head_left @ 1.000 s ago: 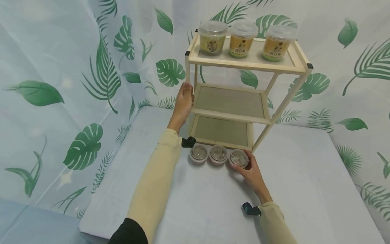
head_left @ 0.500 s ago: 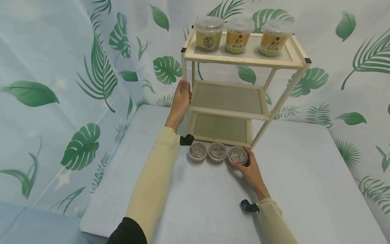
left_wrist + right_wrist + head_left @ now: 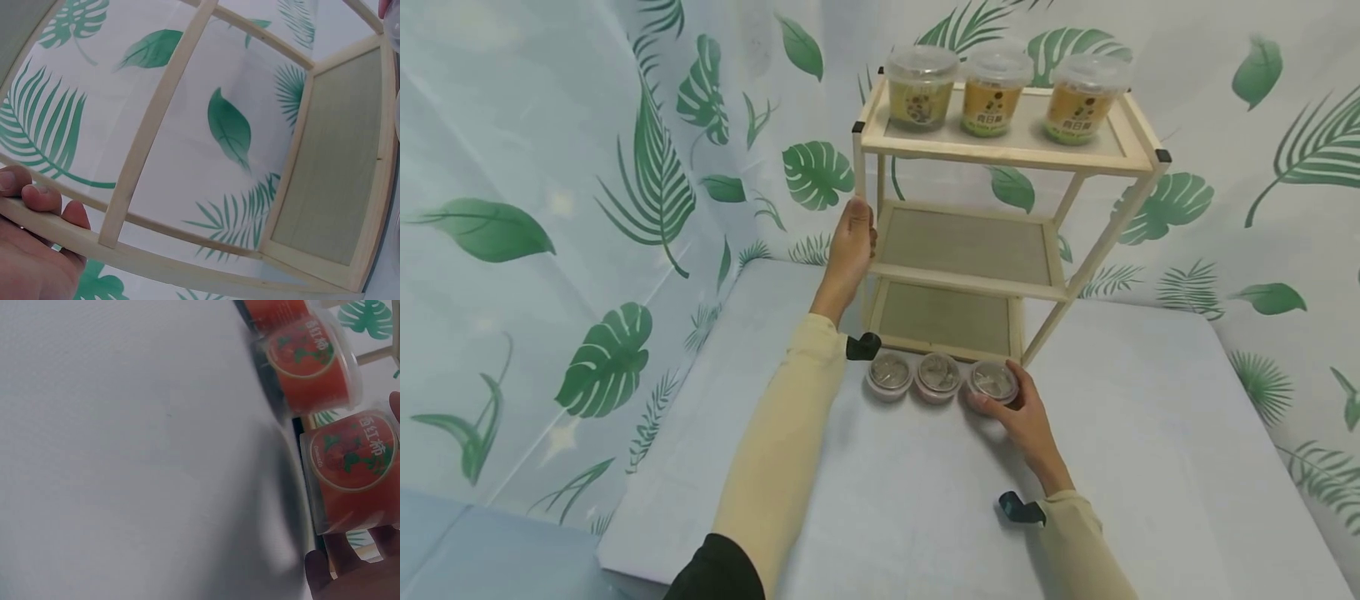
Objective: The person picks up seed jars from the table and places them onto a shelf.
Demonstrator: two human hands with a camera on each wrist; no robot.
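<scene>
At the far left, a leaf-print curtain is hanging beside a white table. Your left sleeve, pale yellow above a black band, is lying over the near part of the white table, and a small black device is sitting at its cuff. Beyond it, your left hand is gripping the left front post of a wooden three-tier rack; in the left wrist view its fingers are clasping the wood. The rack is standing upright, its middle and lower panels showing grey-green. On its top tier, three lidded cups are standing in a row: a yellow-labelled cup at the left, a first orange cup just beside it, and a second orange cup nearer the right end.

In front of the lower tier, three small round tubs are forming a line: the left tub, the middle tub and the right tub. Your right hand is holding the right tub, thumb and fingers clamped on its sides. In the right wrist view this tub is showing a red label; whether its base is touching the white table, I cannot tell. Your right sleeve, carrying a dark device at its cuff, is showing at the near right.
</scene>
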